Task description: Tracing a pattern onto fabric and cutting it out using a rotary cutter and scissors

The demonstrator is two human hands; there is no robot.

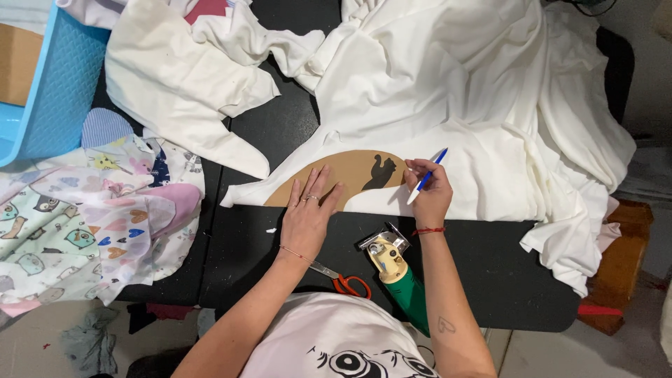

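The left hand (308,213) lies flat, fingers spread, pressing down on a brown card pattern (343,175) shaped like a curved half-moon. The pattern sits on white cloth (490,119) near the middle of the black table (490,266), closer to the near edge. The right hand (428,192) is closed around a blue-and-white pen (427,176), its tip down at the pattern's right end, where a dark shadow falls across the card. A red thread bracelet circles each wrist.

Just in front of the hands, by the near edge, lie scissors (343,280) with orange handles, partly under the left forearm, and beside them an electric cutter (395,276) with a cream head and green body. The white cloth spills in heavy folds over the far right corner. Printed fabric pieces (84,217) with owls and hearts pile at the left edge, and a blue basket (49,77) stands at the far left corner.
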